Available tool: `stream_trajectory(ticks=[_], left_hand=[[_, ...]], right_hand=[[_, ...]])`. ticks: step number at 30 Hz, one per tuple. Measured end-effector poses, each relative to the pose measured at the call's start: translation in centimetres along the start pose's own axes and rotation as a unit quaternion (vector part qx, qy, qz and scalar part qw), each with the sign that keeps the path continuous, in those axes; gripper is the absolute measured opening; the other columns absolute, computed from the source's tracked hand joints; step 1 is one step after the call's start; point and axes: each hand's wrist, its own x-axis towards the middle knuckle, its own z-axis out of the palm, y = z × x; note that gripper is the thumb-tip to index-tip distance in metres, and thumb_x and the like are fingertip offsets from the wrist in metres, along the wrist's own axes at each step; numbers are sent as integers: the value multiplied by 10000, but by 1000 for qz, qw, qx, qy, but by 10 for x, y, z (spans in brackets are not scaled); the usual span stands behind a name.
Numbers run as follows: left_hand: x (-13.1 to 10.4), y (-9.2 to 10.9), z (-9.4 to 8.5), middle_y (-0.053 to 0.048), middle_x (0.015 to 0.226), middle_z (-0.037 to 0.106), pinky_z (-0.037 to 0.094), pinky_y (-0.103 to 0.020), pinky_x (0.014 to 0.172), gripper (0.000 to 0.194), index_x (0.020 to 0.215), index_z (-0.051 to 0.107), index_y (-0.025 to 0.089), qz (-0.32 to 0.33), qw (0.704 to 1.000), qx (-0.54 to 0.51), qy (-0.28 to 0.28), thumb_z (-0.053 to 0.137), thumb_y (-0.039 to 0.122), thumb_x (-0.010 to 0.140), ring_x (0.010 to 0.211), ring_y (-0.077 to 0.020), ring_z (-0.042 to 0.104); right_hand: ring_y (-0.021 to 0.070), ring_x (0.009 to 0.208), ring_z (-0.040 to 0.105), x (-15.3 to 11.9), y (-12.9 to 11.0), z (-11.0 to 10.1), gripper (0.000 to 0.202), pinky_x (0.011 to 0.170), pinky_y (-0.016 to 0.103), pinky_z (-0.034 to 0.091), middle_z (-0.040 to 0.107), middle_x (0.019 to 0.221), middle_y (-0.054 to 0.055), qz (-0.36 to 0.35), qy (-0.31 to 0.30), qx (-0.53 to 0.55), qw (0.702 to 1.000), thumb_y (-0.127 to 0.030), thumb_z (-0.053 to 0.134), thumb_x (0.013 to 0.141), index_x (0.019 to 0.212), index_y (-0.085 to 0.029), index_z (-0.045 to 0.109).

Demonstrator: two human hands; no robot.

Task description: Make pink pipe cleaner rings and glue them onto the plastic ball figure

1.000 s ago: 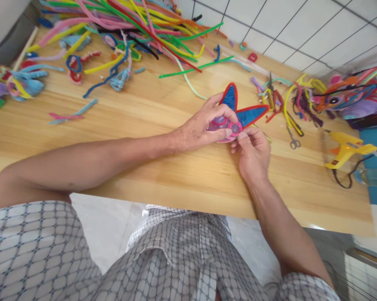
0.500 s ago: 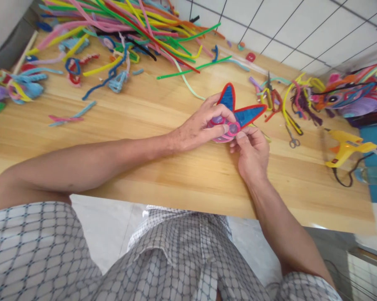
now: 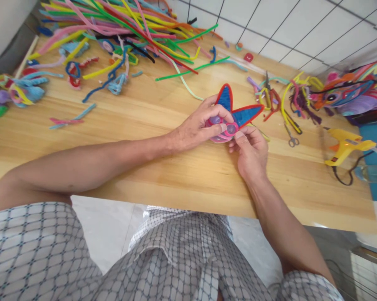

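A small figure [image 3: 246, 116] with two blue, red-edged pointed ears and a pink and purple round part is held above the wooden table [image 3: 163, 175]. My left hand [image 3: 201, 125] grips its left side, with thumb and fingers closed around the pink part. My right hand [image 3: 251, 150] pinches the lower right edge of the pink part between thumb and fingers. The underside of the figure is hidden by the hands.
Colourful pipe cleaners [image 3: 122, 25] are heaped at the back left. Red-handled scissors [image 3: 274, 100], small scissors [image 3: 293, 141] and a yellow glue gun [image 3: 348, 146] with its cord lie at the right. A colourful creature [image 3: 342, 94] sits at the far right.
The view has shifted very slightly. Both hands keep the same hold on the figure.
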Motion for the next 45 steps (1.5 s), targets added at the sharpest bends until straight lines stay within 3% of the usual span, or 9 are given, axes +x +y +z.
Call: stream_trajectory(ticks=[6, 9, 12, 14, 18, 26, 33, 45], left_hand=[[-3, -10, 7, -131, 1450, 688, 562, -526, 1218, 471, 1294, 653, 274, -41, 997, -55, 26, 760, 601, 972, 1402, -303, 652], [-4, -20, 14, -135, 1611, 592, 569, -540, 1207, 675, 1457, 538, 313, -77, 987, -134, 34, 838, 567, 907, 1425, -307, 653], [-2, -20, 16, -161, 1687, 523, 540, -570, 1228, 860, 1556, 456, 275, -130, 971, -199, 38, 877, 513, 845, 1484, -345, 619], [0, -13, 14, -169, 1631, 580, 514, -564, 1249, 842, 1529, 492, 222, -165, 961, -219, 31, 870, 462, 816, 1483, -359, 613], [4, 2, 7, -133, 1362, 743, 549, -518, 1182, 624, 1362, 612, 175, -218, 951, -220, -12, 789, 429, 820, 1301, -332, 698], [2, 7, 9, -139, 1357, 738, 586, -474, 1108, 694, 1342, 583, 166, -227, 952, -205, 20, 844, 467, 774, 1235, -312, 717], [0, 8, 5, -112, 1320, 750, 593, -460, 1105, 653, 1335, 585, 169, -232, 961, -143, 45, 838, 433, 794, 1205, -298, 719], [-3, 11, -4, -174, 1549, 679, 564, -522, 1222, 757, 1501, 568, 185, -164, 977, -131, -30, 827, 572, 903, 1398, -361, 694]], right_hand=[[99, 580, 610, 3, -3, -1, 344, 486, 208, 492, 689, 697, -43, 37, -6, 27, 999, -438, 966, 756, 842, -234, 703], [101, 578, 614, 4, -4, -2, 313, 481, 212, 486, 704, 716, -42, 46, -6, 30, 998, -385, 947, 750, 870, -237, 699], [106, 592, 624, 5, -5, -3, 302, 490, 221, 488, 708, 744, -40, 52, -19, 18, 998, -372, 923, 769, 903, -244, 685], [107, 601, 625, 5, -6, -4, 295, 499, 226, 491, 698, 750, -42, 53, -27, 9, 998, -377, 906, 787, 916, -249, 674], [111, 613, 617, 5, -6, -5, 274, 504, 232, 492, 684, 757, -44, 61, -30, 5, 998, -367, 877, 790, 934, -260, 670], [134, 742, 680, 11, -19, -6, 286, 608, 256, 563, 741, 898, -15, 78, -59, -7, 995, -375, 880, 817, 1036, -268, 729], [155, 752, 687, 36, -15, -9, 333, 633, 281, 584, 746, 866, -8, 65, -119, -19, 991, -431, 933, 789, 983, -251, 731], [163, 734, 636, 22, 1, -11, 379, 639, 302, 563, 675, 843, -14, 10, -116, -11, 993, -561, 878, 883, 969, -272, 649]])
